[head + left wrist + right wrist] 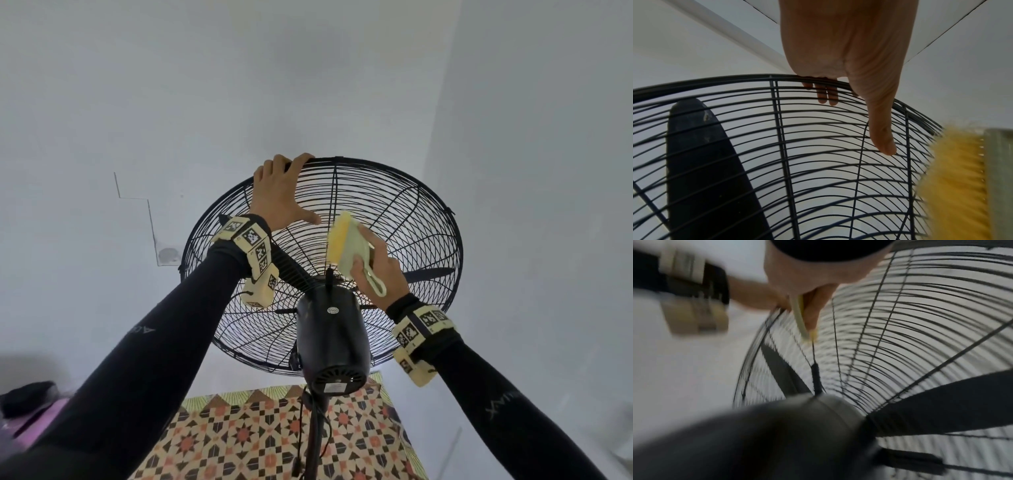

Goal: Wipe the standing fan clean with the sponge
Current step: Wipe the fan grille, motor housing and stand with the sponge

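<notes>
A black standing fan is seen from behind, its wire guard [411,219] round and its motor housing [334,335] low in the middle. My left hand [281,192] grips the guard's top rim, fingers hooked over it and thumb laid on the rear wires. The left wrist view shows that hand [846,48] on the rim [715,81], with a dark blade [702,162] behind the wires. My right hand [380,267] holds a yellow sponge [344,240] with a pale green backing and loop against the rear wires above the motor. The sponge [953,170] is blurred in the left wrist view.
A patterned orange and black cloth [274,438] lies below the fan, beside the pole and its hanging cord [301,428]. A wall socket [168,255] sits left of the guard. Dark and pink items [27,407] lie at the lower left. White walls meet in a corner on the right.
</notes>
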The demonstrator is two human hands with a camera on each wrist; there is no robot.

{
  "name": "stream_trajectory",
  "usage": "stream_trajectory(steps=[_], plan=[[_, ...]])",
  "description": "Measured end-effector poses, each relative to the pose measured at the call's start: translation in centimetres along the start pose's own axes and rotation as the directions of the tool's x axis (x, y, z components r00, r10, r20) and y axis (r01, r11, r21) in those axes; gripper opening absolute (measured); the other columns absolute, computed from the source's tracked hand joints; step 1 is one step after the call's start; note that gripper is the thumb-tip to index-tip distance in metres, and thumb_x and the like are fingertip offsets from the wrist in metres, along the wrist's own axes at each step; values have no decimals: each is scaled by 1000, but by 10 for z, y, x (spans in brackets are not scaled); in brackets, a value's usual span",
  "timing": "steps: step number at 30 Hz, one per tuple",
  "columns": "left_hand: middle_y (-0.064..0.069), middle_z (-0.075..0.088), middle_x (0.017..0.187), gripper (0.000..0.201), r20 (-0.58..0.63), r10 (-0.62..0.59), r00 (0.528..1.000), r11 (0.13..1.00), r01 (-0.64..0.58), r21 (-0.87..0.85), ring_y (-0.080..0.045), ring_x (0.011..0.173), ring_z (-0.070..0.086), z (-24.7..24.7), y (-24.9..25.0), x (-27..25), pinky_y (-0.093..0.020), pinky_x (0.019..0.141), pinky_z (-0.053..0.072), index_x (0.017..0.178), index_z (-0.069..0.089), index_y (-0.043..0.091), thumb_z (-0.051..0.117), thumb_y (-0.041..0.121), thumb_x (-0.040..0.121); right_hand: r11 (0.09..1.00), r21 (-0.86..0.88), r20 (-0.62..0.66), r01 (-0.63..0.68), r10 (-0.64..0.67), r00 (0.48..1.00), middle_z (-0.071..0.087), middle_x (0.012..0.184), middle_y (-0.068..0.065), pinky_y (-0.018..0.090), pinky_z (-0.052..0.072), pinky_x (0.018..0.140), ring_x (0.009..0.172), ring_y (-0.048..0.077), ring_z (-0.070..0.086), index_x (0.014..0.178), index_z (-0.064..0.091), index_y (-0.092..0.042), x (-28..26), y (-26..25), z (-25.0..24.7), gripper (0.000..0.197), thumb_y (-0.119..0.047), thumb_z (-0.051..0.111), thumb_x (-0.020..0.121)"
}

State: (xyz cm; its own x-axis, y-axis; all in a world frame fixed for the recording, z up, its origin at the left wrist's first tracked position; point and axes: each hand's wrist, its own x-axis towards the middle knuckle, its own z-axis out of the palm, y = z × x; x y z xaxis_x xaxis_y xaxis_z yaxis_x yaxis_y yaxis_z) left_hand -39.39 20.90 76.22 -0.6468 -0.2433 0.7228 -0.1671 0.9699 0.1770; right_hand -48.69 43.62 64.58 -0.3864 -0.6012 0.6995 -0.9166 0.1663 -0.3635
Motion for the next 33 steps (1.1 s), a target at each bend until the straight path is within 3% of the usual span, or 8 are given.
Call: stream_trajectory(steps=[3,6,10,14,17,20,26,33], plan=[[-9,49,134,120,-9,8,1000,1000,-8,6,-32,124,45,2,-2,1,-46,112,30,155,36,32,93,62,54,990,-114,130,86,-71,989,63,69,7,42,55,48,48,25,57,146,23,-40,8,-4,-3,54,-33,44,97],[-9,48,136,120,9,3,1000,1000,-3,17,-32,126,44,1,0,3,-46,113,30,155,35,32,93,62,55,999,27,-214,40,-33,976,65,87,-1,27,57,48,59,9,63,147,26,-34,27,-18,-25,50,-34,47,101],[-10,46,141,120,5,1,1000,1000,-1,18,-33,133,41,0,3,1,-49,118,25,158,31,31,91,63,59,965,244,-687,-94,241,686,64,98,-6,22,51,61,81,9,64,139,47,-15,60,-13,-80,44,-38,46,101],[-18,18,166,116,-60,-32,998,997,36,66,-42,154,14,14,21,-18,-60,124,7,166,16,26,84,53,76,857,290,-422,-426,514,747,55,121,7,39,48,90,107,24,53,129,55,-13,69,19,-119,55,-54,35,98],[-21,-4,170,107,-117,-205,972,978,208,11,-47,156,-4,32,51,-44,-66,122,6,166,10,27,78,38,83,695,372,-151,-615,699,699,41,124,4,36,37,94,111,21,43,140,45,-18,57,24,-127,54,-56,38,101],[-23,-18,168,106,-91,-321,943,946,314,-80,-52,153,-11,45,79,-58,-73,118,15,165,1,29,72,37,86,765,320,-244,-559,636,732,50,112,3,33,40,86,102,22,51,117,52,-23,43,20,-131,34,-51,39,103],[-25,-39,160,101,131,-186,974,904,222,-366,-64,147,-12,49,136,-71,-71,121,12,165,-9,26,62,51,98,877,224,-377,-425,480,792,67,77,4,28,46,62,67,17,59,96,68,-17,8,4,-154,39,-48,45,100],[-2,-37,165,99,153,-117,981,837,180,-517,-49,155,-12,53,119,-81,-69,119,22,162,-11,42,60,60,96,867,192,-516,-459,487,705,71,69,8,32,52,64,66,27,66,74,68,-11,-27,-57,-157,42,-45,54,95]])
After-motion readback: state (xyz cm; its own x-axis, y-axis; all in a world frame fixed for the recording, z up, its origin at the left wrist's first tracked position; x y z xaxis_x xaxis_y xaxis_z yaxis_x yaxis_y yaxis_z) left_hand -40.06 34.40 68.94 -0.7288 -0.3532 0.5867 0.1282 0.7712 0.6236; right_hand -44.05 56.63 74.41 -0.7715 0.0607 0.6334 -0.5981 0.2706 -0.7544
